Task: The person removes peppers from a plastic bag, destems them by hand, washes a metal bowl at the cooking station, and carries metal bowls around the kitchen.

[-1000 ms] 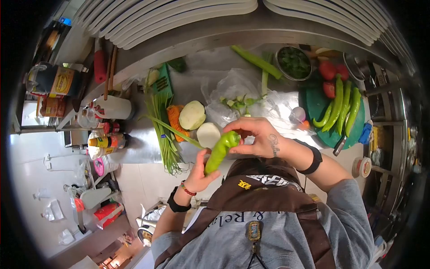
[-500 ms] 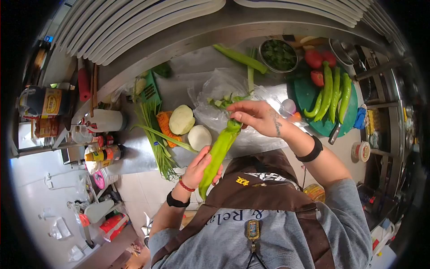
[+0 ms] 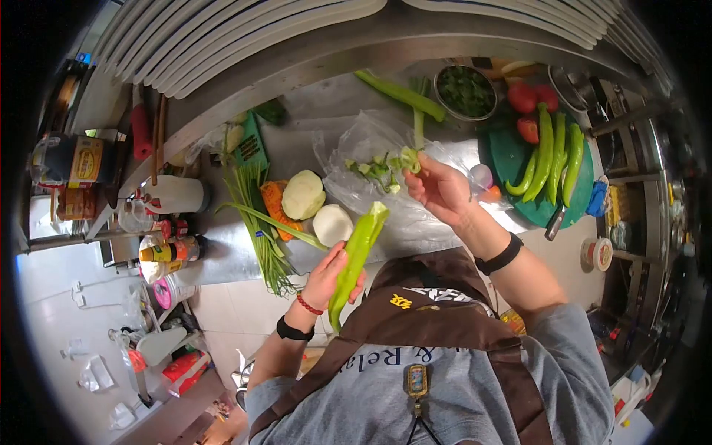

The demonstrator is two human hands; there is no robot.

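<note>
My left hand (image 3: pixel 333 280) is wrapped round a long green pepper (image 3: pixel 357 259), its open, stemless end pointing up and away from me. Between the fingertips of my right hand (image 3: pixel 439 188) is a pepper top (image 3: pixel 409 159), the pale green stem end, held above the counter. Several pepper stem ends (image 3: pixel 374 169) lie close by on a clear plastic bag (image 3: pixel 356 137). Left of the bag are a white round vegetable (image 3: pixel 332 225) and a pale green one (image 3: pixel 303 196).
Several green peppers (image 3: pixel 547 152) and a knife (image 3: pixel 555 222) lie on a round green board (image 3: pixel 512 200) at right, with tomatoes (image 3: pixel 522 98) behind. A steel bowl of leafy greens (image 3: pixel 465 93) stands at the back. Stacked plates (image 3: pixel 245 44) fill the overhead shelf.
My right hand has pulled the stem end off the green pepper and moved it away, up over the bag. The left hand still holds the pepper in about the same place.
</note>
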